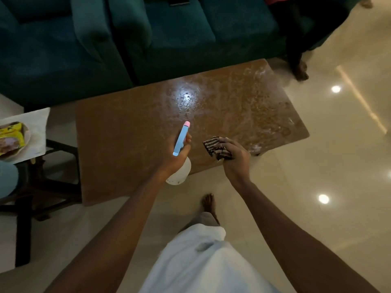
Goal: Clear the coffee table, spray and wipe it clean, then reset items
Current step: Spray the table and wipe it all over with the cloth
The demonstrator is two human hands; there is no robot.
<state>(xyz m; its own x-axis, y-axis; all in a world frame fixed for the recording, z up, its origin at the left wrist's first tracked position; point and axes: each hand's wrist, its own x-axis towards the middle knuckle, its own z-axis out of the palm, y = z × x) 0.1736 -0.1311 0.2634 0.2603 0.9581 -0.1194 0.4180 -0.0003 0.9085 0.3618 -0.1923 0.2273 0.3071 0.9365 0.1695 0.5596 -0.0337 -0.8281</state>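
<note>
Pale glossy floor (317, 157) reflected ceiling lights around a low brown bench (127, 134), which stood just in front of a dark teal sofa (179, 39). Wet, foamy streaks (258, 106) covered the right half of the bench top, with a bright glare near the middle; the left half looked dull. The left grip (172, 158) was curled round the neck of a spray bottle (179, 174). The bottle's white body hung over the bench's near edge, while its blue head and pink nozzle pointed away from the person, over the bench top. The right grip (234, 160) was clamped on a dark striped cloth (214, 148), bunched in the fingers at the near edge of the wet patch. Whether the cloth touched the surface could not be told. At the far left, a small dark-framed stand (59, 149) carried a white sheet (39, 123), with a plate (14, 154) and a yellow packet (12, 134) on it. The person's bare foot (208, 203) stood on the floor close to the bench, and another person's bare foot (300, 74) rested near the bench's far right corner.
</note>
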